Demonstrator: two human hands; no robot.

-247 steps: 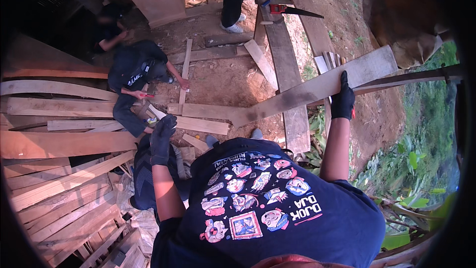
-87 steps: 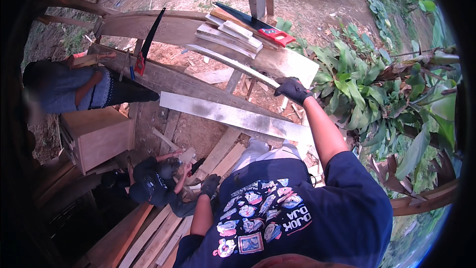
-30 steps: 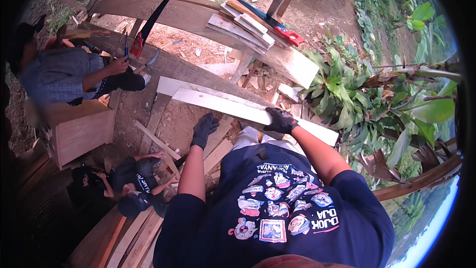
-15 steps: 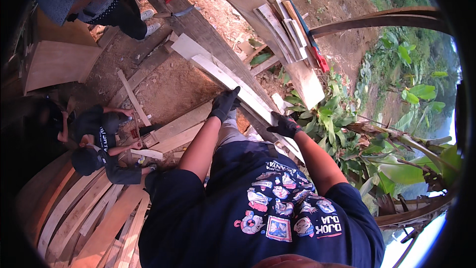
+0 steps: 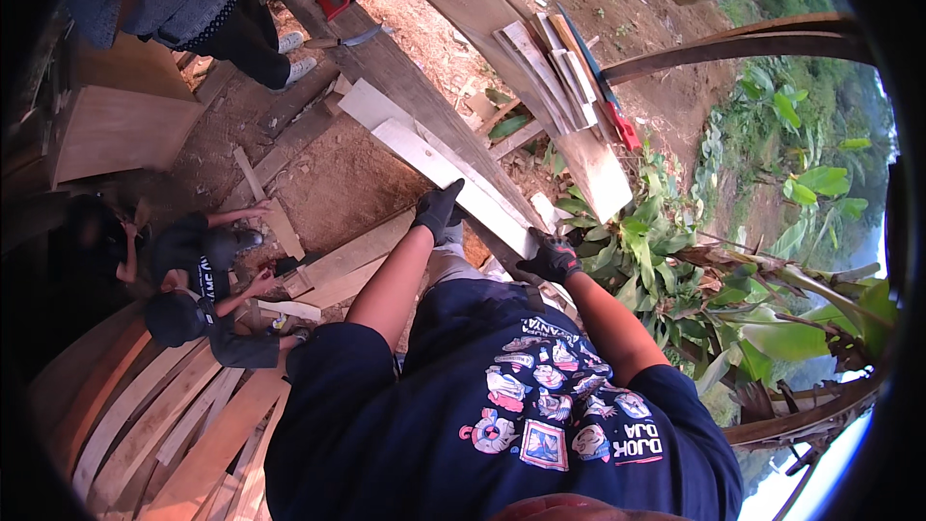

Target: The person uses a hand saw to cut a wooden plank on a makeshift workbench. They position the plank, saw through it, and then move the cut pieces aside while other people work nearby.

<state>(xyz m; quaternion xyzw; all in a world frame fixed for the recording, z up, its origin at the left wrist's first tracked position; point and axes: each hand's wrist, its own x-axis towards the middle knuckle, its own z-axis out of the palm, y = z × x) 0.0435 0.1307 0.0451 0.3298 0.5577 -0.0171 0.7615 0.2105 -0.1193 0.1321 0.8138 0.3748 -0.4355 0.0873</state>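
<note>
**Gloved hands on a pale plank**

Left hand point(image 5: 439, 212), gloved in black, is laid on the near end of the pale plank point(image 5: 434, 159), fingers curled over its edge. From this hand the plank is seen stretching toward 11 o'clock. At 4 o'clock of the left hand, the right hand point(image 5: 552, 259) is closed around the plank's lower end.

I stretch both bare forearms up toward the frame's centre. My left hand point(image 5: 439, 212), in a dark glove, is curled with its fingers closed. My right hand point(image 5: 550, 257), also gloved, grips just right of it.
</note>
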